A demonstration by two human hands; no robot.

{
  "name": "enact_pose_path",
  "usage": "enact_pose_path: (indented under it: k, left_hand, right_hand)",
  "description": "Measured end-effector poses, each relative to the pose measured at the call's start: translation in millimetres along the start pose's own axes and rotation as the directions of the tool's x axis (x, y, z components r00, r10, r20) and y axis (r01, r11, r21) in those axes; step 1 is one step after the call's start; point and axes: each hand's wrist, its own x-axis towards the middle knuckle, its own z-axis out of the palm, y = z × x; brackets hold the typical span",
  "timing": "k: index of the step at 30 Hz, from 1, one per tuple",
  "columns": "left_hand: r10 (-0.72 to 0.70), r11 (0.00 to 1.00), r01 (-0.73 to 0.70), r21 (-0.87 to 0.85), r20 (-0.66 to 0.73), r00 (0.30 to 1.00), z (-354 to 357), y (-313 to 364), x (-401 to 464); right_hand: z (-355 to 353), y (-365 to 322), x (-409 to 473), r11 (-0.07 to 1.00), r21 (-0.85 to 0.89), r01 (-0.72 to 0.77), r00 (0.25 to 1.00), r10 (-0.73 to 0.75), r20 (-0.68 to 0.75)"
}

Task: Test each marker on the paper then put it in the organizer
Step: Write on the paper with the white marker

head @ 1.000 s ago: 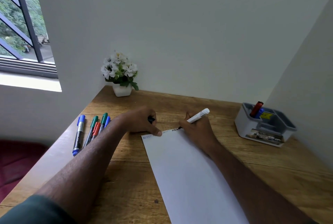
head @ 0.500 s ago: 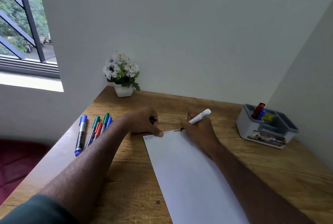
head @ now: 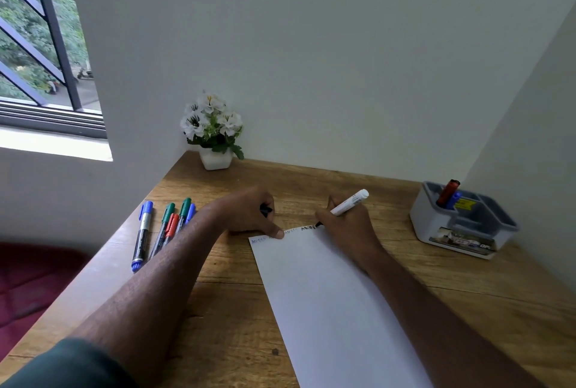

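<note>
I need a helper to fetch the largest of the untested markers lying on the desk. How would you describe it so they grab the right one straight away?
Start at the wooden desk and go to its left edge, below the window, where a row of markers lies. Take the blue-capped marker at the far left of that row. Unlike the slimmer green-, red- and blue-capped pens beside it, it is thicker and longer, with a silver band and a black barrel.

A sheet of paper (head: 327, 300) lies on the desk (head: 467, 294) in front of the person, its far edge between the two hands, the left hand (head: 249, 213) at its far left corner and the right hand (head: 346, 225) at its far right. A row of markers (head: 162, 228) lies on the desk left of the left forearm. A potted plant (head: 213, 135) stands in the far left corner and the organizer (head: 461, 222) at the far right, with two markers upright in its back left compartment.
</note>
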Motion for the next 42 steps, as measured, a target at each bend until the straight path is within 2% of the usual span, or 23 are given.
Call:
enact_pose_path:
  k: [10, 13, 16, 18, 20, 23, 25, 27, 32, 42]
  left_hand:
    - [-0.009, 1.000, 0.009, 0.005, -0.005, 1.000, -0.1, 1.2, -1.0]
    - [0.006, 1.000, -0.007, -0.023, -0.025, 1.000, 1.0, -0.9, -0.7]
    - [0.090, 0.984, -0.109, -0.141, -0.134, 0.987, 1.6, 1.0, -1.7]
    - [0.117, 0.937, -0.165, -0.308, -0.168, 0.979, 2.1, 4.7, -3.0]
    - [0.117, 0.855, -0.184, -0.485, -0.165, 0.979, 4.4, 5.7, -1.8]
    - [0.140, 0.742, -0.221, -0.633, -0.177, 0.974, 8.5, 3.7, 0.4]
    - [0.164, 0.675, -0.250, -0.694, -0.189, 0.968, 9.0, 2.3, 2.0]
    - [0.178, 0.657, -0.279, -0.700, -0.216, 0.960, 8.5, 2.4, 3.3]
    - [0.196, 0.678, -0.324, -0.660, -0.262, 0.945, 12.8, 0.1, 5.5]
    - [0.244, 0.651, -0.308, -0.694, -0.193, 0.950, 12.6, 6.1, 3.2]
  right_hand:
    - [-0.7, 2.1, 0.3, 1.000, 0.026, -0.002, 1.000, 0.003, -0.021]
    - [-4.3, 4.1, 1.6, 0.990, 0.140, -0.035, 0.995, 0.048, -0.088]
    - [-9.5, 3.8, 1.1, 0.953, 0.298, 0.060, 0.990, -0.017, -0.142]
    - [-10.2, 2.5, -0.2, 0.924, 0.368, 0.101, 0.990, -0.057, -0.127]
    - [-11.5, -0.1, -0.3, 0.870, 0.487, 0.081, 0.996, -0.055, -0.068]
    - [-15.9, -3.4, 1.2, 0.763, 0.647, 0.009, 0.997, -0.055, 0.050]
    - [-17.0, -5.0, 0.1, 0.751, 0.660, -0.002, 0.994, -0.071, 0.084]
    - [-16.8, -6.3, -1.5, 0.756, 0.655, 0.003, 0.992, -0.086, 0.095]
    - [-15.8, -7.1, -1.5, 0.759, 0.650, 0.021, 0.988, -0.117, 0.105]
    - [-12.3, -1.6, 1.0, 0.777, 0.628, 0.033, 0.984, -0.135, 0.116]
